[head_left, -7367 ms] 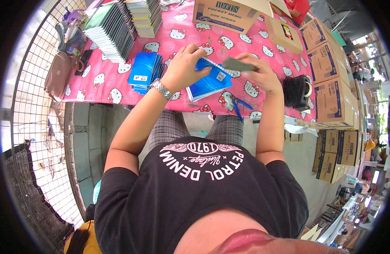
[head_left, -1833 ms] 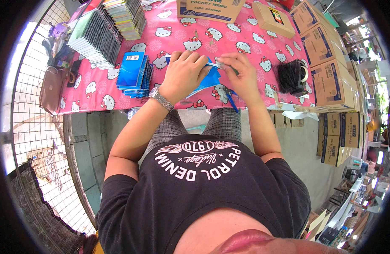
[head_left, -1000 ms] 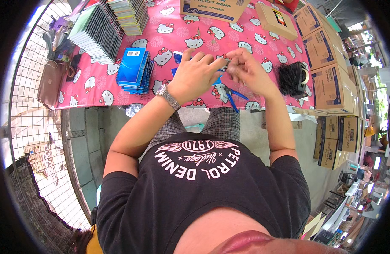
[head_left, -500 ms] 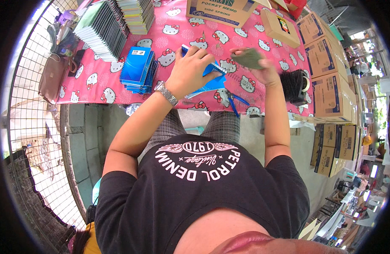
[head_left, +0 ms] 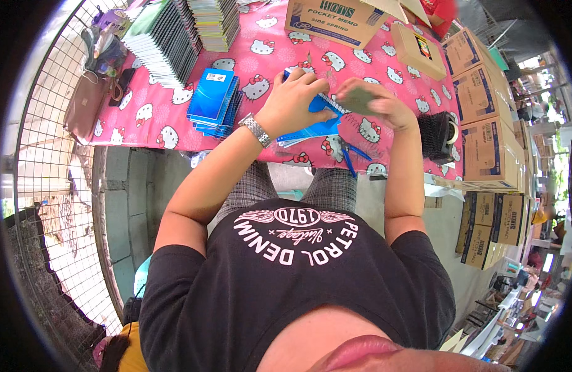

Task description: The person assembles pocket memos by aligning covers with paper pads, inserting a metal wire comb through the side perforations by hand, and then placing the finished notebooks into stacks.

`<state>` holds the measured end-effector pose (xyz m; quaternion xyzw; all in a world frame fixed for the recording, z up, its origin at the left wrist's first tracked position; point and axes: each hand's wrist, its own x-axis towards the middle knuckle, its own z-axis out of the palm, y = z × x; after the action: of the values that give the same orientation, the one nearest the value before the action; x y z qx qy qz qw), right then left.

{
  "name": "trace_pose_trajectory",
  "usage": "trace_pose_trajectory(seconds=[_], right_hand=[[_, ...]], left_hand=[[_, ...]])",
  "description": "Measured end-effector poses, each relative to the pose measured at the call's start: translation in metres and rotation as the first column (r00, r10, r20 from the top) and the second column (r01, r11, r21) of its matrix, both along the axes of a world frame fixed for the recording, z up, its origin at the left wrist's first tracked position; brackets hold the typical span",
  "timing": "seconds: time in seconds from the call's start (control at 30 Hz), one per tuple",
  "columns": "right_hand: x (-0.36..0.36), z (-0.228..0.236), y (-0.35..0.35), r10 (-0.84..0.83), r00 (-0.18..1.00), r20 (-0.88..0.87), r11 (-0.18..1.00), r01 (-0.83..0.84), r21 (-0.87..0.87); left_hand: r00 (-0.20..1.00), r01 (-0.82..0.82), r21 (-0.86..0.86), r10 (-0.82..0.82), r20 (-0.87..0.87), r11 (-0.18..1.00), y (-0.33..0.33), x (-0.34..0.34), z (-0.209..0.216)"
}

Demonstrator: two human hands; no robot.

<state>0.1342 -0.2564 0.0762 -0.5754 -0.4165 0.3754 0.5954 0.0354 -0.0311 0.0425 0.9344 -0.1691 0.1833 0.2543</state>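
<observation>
My left hand (head_left: 296, 104) is closed on a small blue spiral notebook (head_left: 312, 130) at the table's near edge, fingers curled over its cover and white coil. Part of the notebook is hidden beneath that hand. Just right of the coil, my right hand (head_left: 394, 110) grips a flat grey-green piece (head_left: 359, 100), whose material I cannot make out. Close by on the pink tablecloth (head_left: 255, 46) lie blue-handled pliers (head_left: 353, 154) and some loose thin coils (head_left: 363, 127).
Left of my hands stands a stack of blue notebooks (head_left: 210, 99), with taller piles of spiral notebooks (head_left: 162, 46) behind. A carton (head_left: 335, 22) and a flat brown box (head_left: 417, 51) sit farther back. At right are a black tape dispenser (head_left: 438, 136) and stacked cartons (head_left: 484, 152).
My right hand has turned and come slightly closer to the notebook's coil with the grey-green piece. My left hand keeps its hold on the notebook. The whole view has shifted a little.
</observation>
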Motion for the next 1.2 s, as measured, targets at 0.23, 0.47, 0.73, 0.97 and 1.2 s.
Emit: trace_pose_trajectory(seconds=[0.23, 0.47, 0.73, 0.97, 1.2], right_hand=[[-0.001, -0.001, 0.009, -0.17, 0.91, 0.377, 0.848, 0.33, -0.416], [0.018, -0.005, 0.017, -0.082, 0.915, 0.395, 0.901, 0.237, -0.363], [0.02, -0.006, 0.03, 0.108, 0.985, -0.135, 0.969, -0.074, 0.235], [0.011, 0.001, 0.041, -0.017, 1.0, 0.017, 1.0, 0.017, -0.02], [0.009, -0.009, 0.052, -0.026, 0.996, -0.08, 0.998, 0.03, 0.049]], left_hand=[[0.999, -0.017, -0.016, 0.016, -0.036, 1.0, -0.004, -0.005, 0.002], [0.997, -0.019, -0.092, 0.012, -0.078, 0.996, 0.008, -0.003, 0.008], [0.996, 0.023, -0.196, -0.038, -0.075, 0.98, 0.036, 0.008, -0.002], [0.967, 0.129, -0.399, -0.204, -0.15, 0.908, 0.035, 0.014, -0.004], [0.985, 0.026, -0.459, -0.101, -0.139, 0.888, 0.038, 0.008, -0.009]])
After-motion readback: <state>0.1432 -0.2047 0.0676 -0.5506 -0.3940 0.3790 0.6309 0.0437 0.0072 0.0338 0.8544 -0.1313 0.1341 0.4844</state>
